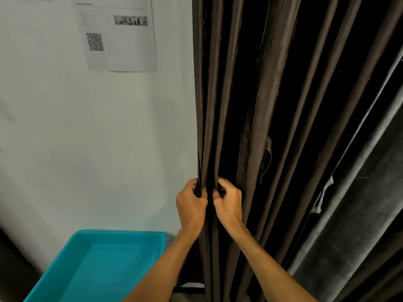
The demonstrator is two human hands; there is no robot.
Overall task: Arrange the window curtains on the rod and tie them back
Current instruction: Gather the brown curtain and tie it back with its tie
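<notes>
One wide-angle camera, worn on the head, faces the brown curtain (265,94) head-on and tilts a little downward. It sits close, so the curtain's folds run past the top edge, with white wall (87,138) left of the curtain.

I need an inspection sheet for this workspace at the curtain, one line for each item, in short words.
surface: nothing seen; no table or counter in view.
job's things: brown curtain hangs in deep folds beside the wall; grey curtain hangs to its right; rod not in view.
clutter: turquoise tray at lower left, next to the brown curtain.
grippers: left hand grips the brown curtain's left edge; right hand grips a fold just beside it.
cables: nothing seen.
surroundings: white wall with a printed sheet bearing a QR code.
</notes>
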